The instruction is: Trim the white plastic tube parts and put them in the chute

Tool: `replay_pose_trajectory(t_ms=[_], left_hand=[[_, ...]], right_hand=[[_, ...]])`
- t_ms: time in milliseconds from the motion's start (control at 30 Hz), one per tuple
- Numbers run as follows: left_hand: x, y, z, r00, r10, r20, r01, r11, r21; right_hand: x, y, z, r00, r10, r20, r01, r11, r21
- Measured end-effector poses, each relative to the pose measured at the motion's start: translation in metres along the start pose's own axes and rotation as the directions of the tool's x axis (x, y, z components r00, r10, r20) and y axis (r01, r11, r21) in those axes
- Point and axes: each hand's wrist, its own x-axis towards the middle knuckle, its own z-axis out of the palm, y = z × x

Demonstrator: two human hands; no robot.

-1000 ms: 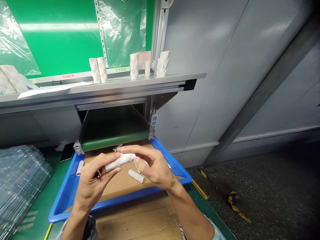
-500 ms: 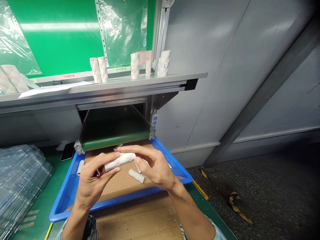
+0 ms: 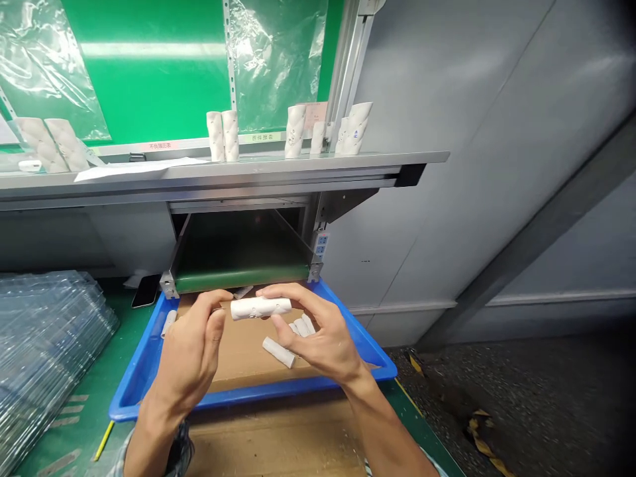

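A white tube (image 3: 261, 307) with a dimpled, bumpy surface lies nearly level above the blue tray (image 3: 248, 396). My right hand (image 3: 315, 331) grips its right part, thumb below and fingers on top. Just off the tube's left end is my left hand (image 3: 191, 354), its thumb and index finger pinched together. A thin dark sliver shows between those fingertips, too small to name. Below the hands, a loose white tube (image 3: 278, 352) rests on the cardboard in the tray, and several more white tubes (image 3: 303, 325) lie partly behind my right hand.
A green conveyor belt (image 3: 243, 278) ends over the tray's far side. Above it runs a metal shelf (image 3: 278, 165) carrying several upright white tubes (image 3: 296, 132). Stacked clear plastic trays (image 3: 44, 344) and a phone (image 3: 145, 291) sit at left. Another white tube (image 3: 169, 324) lies at the tray's left edge.
My left hand has let go of the tube and drawn back to its left end. The tube has turned more level, held by my right hand alone. The camera view has shifted left.
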Motion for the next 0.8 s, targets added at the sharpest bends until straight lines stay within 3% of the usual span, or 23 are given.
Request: replay_pose_trajectory(t_ms=[100, 200, 367, 800], left_hand=[[-0.002, 0.007, 0.001, 0.988, 0.153, 0.018, -0.153, 0.97, 0.191], [-0.004, 0.012, 0.006, 0.973, 0.228, 0.036, -0.226, 0.911, 0.345], [-0.007, 0.014, 0.008, 0.978, 0.192, 0.087, -0.21, 0.869, 0.448], [-0.007, 0.013, 0.009, 0.977, 0.179, 0.112, -0.211, 0.835, 0.509]], right_hand=[[0.0, 0.0, 0.0, 0.996, -0.085, -0.007, 0.085, 0.993, -0.079], [0.0, -0.002, 0.002, 0.988, -0.155, 0.006, 0.154, 0.978, -0.139], [0.0, -0.003, 0.005, 0.979, -0.2, 0.048, 0.206, 0.959, -0.196], [0.001, -0.004, 0.005, 0.975, -0.217, 0.045, 0.222, 0.951, -0.218]])
